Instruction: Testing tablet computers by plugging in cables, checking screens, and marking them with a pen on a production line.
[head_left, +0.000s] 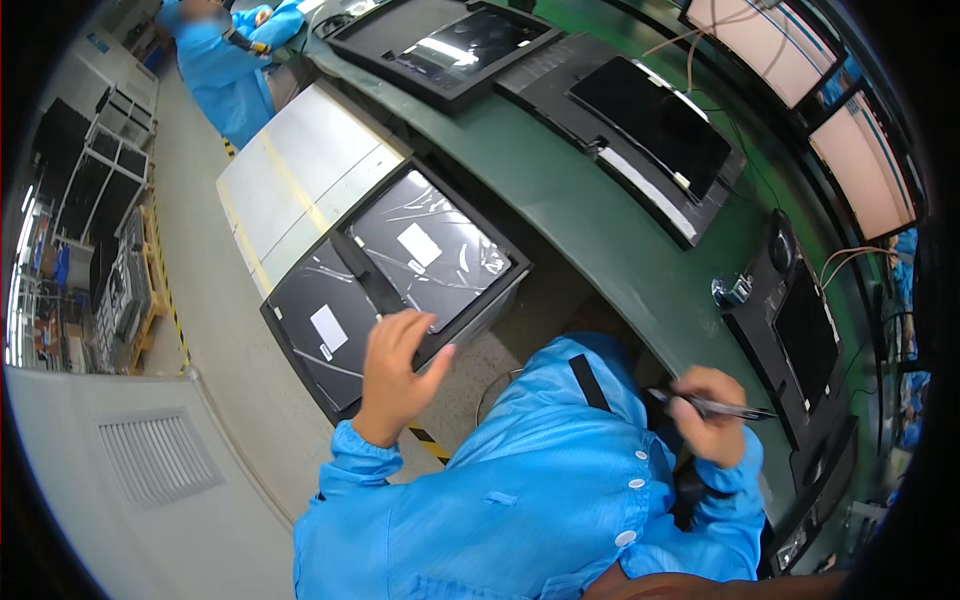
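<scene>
My left hand (398,370) is at the near edge of a black tray (365,278), fingers stretched and thumb apart, holding nothing. Whether its fingertips touch the tray is hard to tell. Two dark flat panels lie in the tray: a left panel (290,300) and a right panel (440,285), each with white labels and clear film. My right hand (712,415), beside the green bench's edge, is closed around a slim dark tool (738,410); its exact kind is unclear. Closest to that hand on the bench is a black fixture (765,350) bearing a dark screen (808,335).
The green bench (560,215) holds another fixture with a black screen (655,125) and a black tray (450,85). A small metal part (735,290) and lit monitors (865,160) are at right. A white box (300,165) supports the panel tray. A person in blue (220,75) works far left.
</scene>
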